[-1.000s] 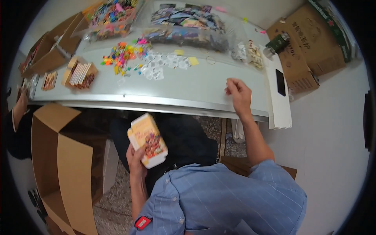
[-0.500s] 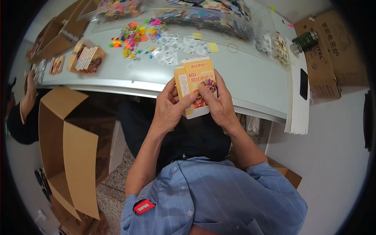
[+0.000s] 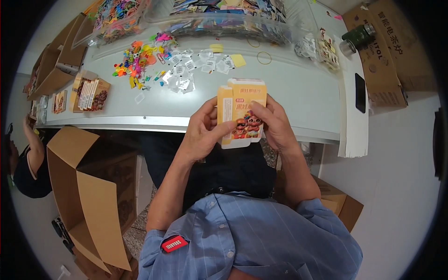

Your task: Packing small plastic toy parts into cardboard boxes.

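Note:
Between my two hands, just in front of the table's near edge, is a small yellow-orange carton (image 3: 242, 106) with cartoon figures on its front. Its end flaps stick out at top and bottom. My left hand (image 3: 201, 128) grips the carton's left side, thumb pressed on the lower front. The right side is held by my right hand (image 3: 278, 125), whose thumb lies across the upper front. The fingers behind the carton are mostly hidden. Beyond it on the table lie small white printed packets (image 3: 183, 70) and a heap of small colourful plastic toys (image 3: 136, 58).
Clear tubs of flat packets (image 3: 224, 21) and colourful pieces (image 3: 114, 18) stand at the back. An open-topped box of cartons (image 3: 91, 95) sits left. A large open cardboard box (image 3: 95, 205) stands below the table. A phone (image 3: 360, 93) and bottle (image 3: 358, 39) lie right. Another person's arm (image 3: 35, 144) shows far left.
The view has shifted, and the carton and both hands appear slightly lower and to the right. My right thumb has moved up the carton's front, uncovering more of the cartoon figures.

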{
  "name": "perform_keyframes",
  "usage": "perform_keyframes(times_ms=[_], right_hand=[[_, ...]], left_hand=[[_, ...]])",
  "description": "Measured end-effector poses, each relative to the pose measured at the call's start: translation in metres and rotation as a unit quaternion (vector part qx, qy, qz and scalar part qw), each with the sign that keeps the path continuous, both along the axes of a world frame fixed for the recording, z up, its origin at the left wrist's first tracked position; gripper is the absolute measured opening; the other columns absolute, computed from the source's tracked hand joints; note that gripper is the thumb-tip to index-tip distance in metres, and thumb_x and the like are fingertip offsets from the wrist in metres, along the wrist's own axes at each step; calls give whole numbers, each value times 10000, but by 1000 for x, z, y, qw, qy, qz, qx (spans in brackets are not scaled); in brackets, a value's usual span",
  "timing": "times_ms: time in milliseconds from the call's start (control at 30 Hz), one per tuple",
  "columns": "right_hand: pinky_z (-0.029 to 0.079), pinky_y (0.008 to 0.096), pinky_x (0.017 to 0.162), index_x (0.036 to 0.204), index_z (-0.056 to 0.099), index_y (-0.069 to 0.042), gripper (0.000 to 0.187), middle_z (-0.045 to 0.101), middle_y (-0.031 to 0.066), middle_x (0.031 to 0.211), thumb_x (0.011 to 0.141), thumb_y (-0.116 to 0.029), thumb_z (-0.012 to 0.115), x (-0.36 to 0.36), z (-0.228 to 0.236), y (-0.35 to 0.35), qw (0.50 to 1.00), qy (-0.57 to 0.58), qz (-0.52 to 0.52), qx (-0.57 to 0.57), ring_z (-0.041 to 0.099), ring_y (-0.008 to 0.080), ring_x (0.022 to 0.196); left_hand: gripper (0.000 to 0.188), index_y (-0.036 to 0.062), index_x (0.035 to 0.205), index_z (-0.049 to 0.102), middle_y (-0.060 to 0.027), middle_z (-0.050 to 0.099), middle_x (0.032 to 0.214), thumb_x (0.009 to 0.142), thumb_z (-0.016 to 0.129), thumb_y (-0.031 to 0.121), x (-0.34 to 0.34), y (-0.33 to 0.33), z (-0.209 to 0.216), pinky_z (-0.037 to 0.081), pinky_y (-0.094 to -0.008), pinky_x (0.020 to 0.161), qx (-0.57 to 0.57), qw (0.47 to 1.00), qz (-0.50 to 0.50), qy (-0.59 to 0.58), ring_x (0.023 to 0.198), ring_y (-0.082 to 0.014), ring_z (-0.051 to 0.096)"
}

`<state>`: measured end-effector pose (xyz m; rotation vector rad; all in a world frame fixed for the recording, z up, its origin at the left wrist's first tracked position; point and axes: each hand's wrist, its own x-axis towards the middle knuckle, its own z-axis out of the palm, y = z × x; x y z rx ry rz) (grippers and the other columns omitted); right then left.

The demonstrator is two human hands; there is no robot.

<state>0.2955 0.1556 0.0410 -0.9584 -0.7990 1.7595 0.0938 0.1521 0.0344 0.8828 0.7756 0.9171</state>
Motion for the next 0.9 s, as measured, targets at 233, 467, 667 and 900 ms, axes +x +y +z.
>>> perform_keyframes(times_ms=[233, 467, 667, 900], right_hand=[[467, 317, 979, 1372, 458, 42, 426, 609, 112, 1252, 1031, -202, 532, -31, -9, -8, 937, -238, 8, 255, 583, 152, 1123], [477, 310, 963, 1370, 462, 39, 420, 611, 108, 1252, 1026, -190, 536, -44, -14, -20, 964, -211, 31, 156, 591, 154, 1118], [481, 294, 966, 1390, 467, 18, 491, 619, 103, 1249, 970, -177, 630, -49, 8, -16, 982, -137, 69, 109, 593, 145, 1130], [471, 384, 1027, 1327, 538, -38, 640, 607, 145, 1295, 744, 4, 798, -44, 19, -19, 904, -225, 134, 337, 581, 257, 1212]], left_hand=[[663, -37, 1480, 355, -152, 643, 1232, 901, 678, -7, -19, -22, -2, 546, -314, 940, 33, 998, 49, 30, 1061, -173, 662], [624, -51, 1458, 406, -158, 642, 1250, 902, 684, 6, -37, -36, -10, 556, -303, 925, -10, 998, 59, -9, 1068, -171, 662], [591, -69, 1419, 453, -149, 644, 1257, 891, 703, 20, -58, -43, 4, 558, -298, 923, -21, 998, 50, -24, 1047, -159, 667], [704, 103, 1376, 569, -172, 580, 1335, 705, 737, -30, -84, -58, 18, 429, -421, 1056, 406, 850, 102, 320, 1256, -366, 554]])
